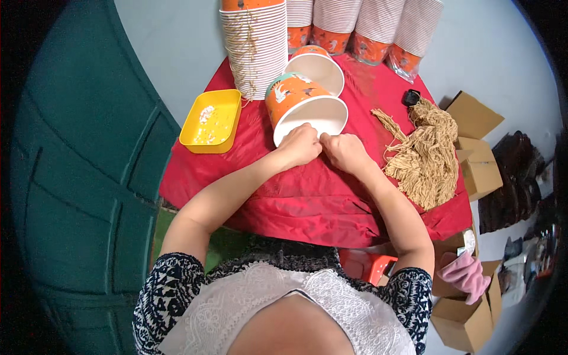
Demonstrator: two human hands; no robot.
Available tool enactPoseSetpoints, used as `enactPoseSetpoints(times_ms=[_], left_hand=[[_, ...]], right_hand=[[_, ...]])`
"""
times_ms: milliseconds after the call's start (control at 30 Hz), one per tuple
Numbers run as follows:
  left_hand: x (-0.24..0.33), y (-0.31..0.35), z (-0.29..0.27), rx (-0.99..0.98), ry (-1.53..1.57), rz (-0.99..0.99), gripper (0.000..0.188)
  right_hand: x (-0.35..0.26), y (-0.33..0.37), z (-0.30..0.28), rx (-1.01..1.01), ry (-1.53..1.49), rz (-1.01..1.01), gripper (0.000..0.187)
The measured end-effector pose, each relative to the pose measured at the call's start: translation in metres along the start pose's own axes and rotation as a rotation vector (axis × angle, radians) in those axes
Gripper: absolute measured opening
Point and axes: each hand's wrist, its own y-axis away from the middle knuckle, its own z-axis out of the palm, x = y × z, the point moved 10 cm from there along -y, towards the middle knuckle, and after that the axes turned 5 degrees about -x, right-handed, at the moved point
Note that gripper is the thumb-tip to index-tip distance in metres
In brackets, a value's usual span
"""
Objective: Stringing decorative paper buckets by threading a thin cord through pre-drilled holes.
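An orange paper bucket (296, 94) with white bird prints lies on its side, its white open mouth facing me. My left hand (300, 145) is closed at the near part of its rim, fingertips over the edge. Close beside it, my right hand (346, 152) is closed in a pinch at the same rim, the two hands almost touching. Whatever sits between the right fingertips is too small or hidden to make out. Just behind, a second orange bucket (328, 70) also rests on its side, mouth toward me.
A tall stack of white-rimmed buckets (257, 53) with cords hanging down stands at the back left. Further stacks (370, 35) line the wall. On the red cloth (284, 201) are a yellow tray (225, 133) with small white bits and a tan cord bundle (429, 157). Cardboard boxes (476, 168) stand right.
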Motion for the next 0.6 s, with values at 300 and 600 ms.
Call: enactPoseSetpoints(times_ms=[300, 600], left_hand=[[-0.044, -0.017, 0.017, -0.044, 0.572, -0.137, 0.012], [-0.033, -0.014, 0.025, -0.116, 0.907, -0.213, 0.009]], right_hand=[[0.029, -0.005, 0.016, 0.090, -0.410, 0.096, 0.010], [0.032, 0.004, 0.010, 0.180, -0.475, 0.115, 0.010]])
